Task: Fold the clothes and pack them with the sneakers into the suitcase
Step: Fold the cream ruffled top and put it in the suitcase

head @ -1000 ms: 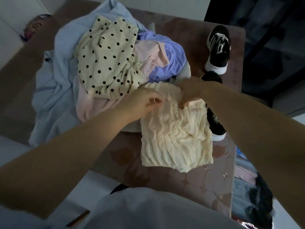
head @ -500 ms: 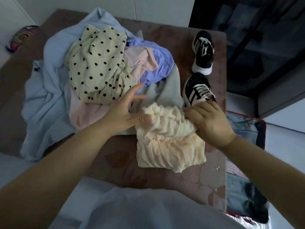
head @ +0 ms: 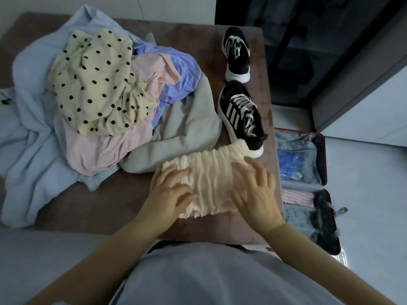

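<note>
- Left grip [head: 171, 191] and right grip [head: 256, 192] press flat, fingers spread, on the folded cream garment [head: 211, 177] at the bench's [head: 110, 205] near right.
- Black sneakers [head: 242, 115] lie just beyond.
- An open suitcase [head: 322, 159] lies on the floor, right.

A cream crinkled garment [head: 211, 172] is laid folded near centre, touching the nearer black sneaker [head: 242, 115]; the other sneaker [head: 236, 56] is set farther back. Unfolded clothes [head: 99, 89] are heaped left (polka dots uppermost). The suitcase [head: 322, 155] is laid open, right.
</note>
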The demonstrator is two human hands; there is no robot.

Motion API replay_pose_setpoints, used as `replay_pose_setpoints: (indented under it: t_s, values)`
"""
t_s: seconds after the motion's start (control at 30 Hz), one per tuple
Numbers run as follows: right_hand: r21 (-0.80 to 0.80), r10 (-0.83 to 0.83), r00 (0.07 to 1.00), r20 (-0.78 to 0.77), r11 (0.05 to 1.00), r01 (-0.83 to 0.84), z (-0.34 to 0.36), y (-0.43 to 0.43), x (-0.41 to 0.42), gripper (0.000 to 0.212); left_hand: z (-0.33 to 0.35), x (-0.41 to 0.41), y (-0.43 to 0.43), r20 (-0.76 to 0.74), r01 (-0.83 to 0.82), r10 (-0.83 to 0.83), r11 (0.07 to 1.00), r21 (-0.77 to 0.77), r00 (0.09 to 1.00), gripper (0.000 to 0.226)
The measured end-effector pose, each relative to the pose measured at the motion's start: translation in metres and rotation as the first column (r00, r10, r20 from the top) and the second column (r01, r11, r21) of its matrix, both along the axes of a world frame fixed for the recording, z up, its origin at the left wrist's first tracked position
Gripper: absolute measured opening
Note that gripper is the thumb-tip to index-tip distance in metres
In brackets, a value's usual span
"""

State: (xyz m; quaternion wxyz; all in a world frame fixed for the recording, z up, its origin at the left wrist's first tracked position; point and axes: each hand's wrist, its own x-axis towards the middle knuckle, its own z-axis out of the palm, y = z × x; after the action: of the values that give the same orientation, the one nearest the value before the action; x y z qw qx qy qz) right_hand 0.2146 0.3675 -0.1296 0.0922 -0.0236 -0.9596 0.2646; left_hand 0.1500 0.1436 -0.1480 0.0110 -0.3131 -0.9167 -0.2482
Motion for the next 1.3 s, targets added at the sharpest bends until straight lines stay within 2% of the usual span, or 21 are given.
replay_pose_setpoints:
  t_s: [0.03, 0.1, 0.17, 0.2, 0.23, 0.3, 0.37, 0.43, 0.5, 0.67, 0.83, 1.0, 1.13, 1.2, 1.3]
  values:
    - [-0.047, -0.037, 0.994, 0.102, 0.998, 0.042, -0.002, -0.002, -0.004, 0.054, -0.001, -0.001, 0.004, -0.016, -0.061, 0.062, 0.998, 0.031, 0.998, 0.055]
    - [-0.108, -0.055, 0.958, 0.281, 0.99, 0.089, -0.017, -0.004, -0.007, 0.062, -0.003, -0.002, 0.01, 0.045, -0.184, 0.18, 0.976, 0.118, 0.983, 0.04]
    - [-0.142, -0.051, 0.943, 0.328, 0.984, 0.103, -0.034, -0.003, -0.005, 0.062, -0.007, -0.003, 0.015, 0.131, -0.256, 0.229, 0.932, 0.258, 0.965, 0.021]
    - [-0.16, -0.046, 0.944, 0.328, 0.982, 0.103, -0.039, -0.001, -0.004, 0.062, -0.01, 0.0, 0.017, 0.136, -0.271, 0.24, 0.914, 0.303, 0.961, 0.019]
    - [-0.172, -0.037, 0.944, 0.327, 0.98, 0.097, -0.041, 0.001, -0.006, 0.062, -0.013, 0.003, 0.02, 0.118, -0.293, 0.269, 0.901, 0.319, 0.956, 0.021]
    - [-0.203, -0.011, 0.94, 0.342, 0.976, 0.085, -0.039, 0.004, -0.008, 0.065, -0.019, 0.011, 0.023, 0.131, -0.422, 0.401, 0.848, 0.32, 0.906, 0.042]
    - [-0.287, 0.021, 0.93, 0.368, 0.953, 0.092, -0.033, 0.001, -0.006, 0.069, -0.019, 0.023, 0.025, 0.326, -0.565, 0.469, 0.747, 0.35, 0.821, 0.067]
    - [-0.392, 0.011, 0.937, 0.349, 0.91, 0.135, -0.028, -0.007, 0.0, 0.074, -0.015, 0.032, 0.026, 0.52, -0.577, 0.349, 0.723, 0.379, 0.779, 0.076]
    - [-0.461, -0.031, 0.95, 0.309, 0.869, 0.179, -0.022, -0.021, 0.004, 0.078, -0.01, 0.034, 0.025, 0.601, -0.543, 0.238, 0.741, 0.396, 0.763, 0.076]
    - [-0.618, -0.18, 0.941, 0.287, 0.716, 0.325, -0.02, -0.063, 0.031, 0.065, -0.004, 0.037, 0.008, 0.716, -0.537, 0.097, 0.731, 0.42, 0.692, 0.072]
    - [-0.643, -0.257, 0.925, 0.28, 0.665, 0.38, -0.023, -0.056, 0.085, 0.062, 0.0, 0.077, 0.013, 0.756, -0.506, 0.057, 0.775, 0.379, 0.653, 0.073]
    - [-0.664, -0.351, 0.9, 0.259, 0.612, 0.43, -0.025, 0.011, 0.154, 0.066, 0.002, 0.128, 0.08, 0.739, -0.365, -0.092, 0.825, 0.432, 0.667, 0.083]
    - [-0.674, -0.442, 0.859, 0.258, 0.555, 0.488, -0.032, 0.104, 0.207, 0.064, -0.007, 0.166, 0.175, 0.699, -0.192, -0.247, 0.853, 0.485, 0.671, 0.09]
    - [-0.67, -0.445, 0.824, 0.351, 0.495, 0.553, -0.038, 0.16, 0.233, 0.062, -0.019, 0.187, 0.232, 0.736, -0.159, -0.289, 0.867, 0.473, 0.613, 0.091]
    - [-0.609, -0.423, 0.781, 0.46, 0.489, 0.624, -0.047, 0.241, 0.26, 0.06, -0.047, 0.219, 0.312, 0.842, -0.283, -0.227, 0.872, 0.399, 0.489, 0.09]
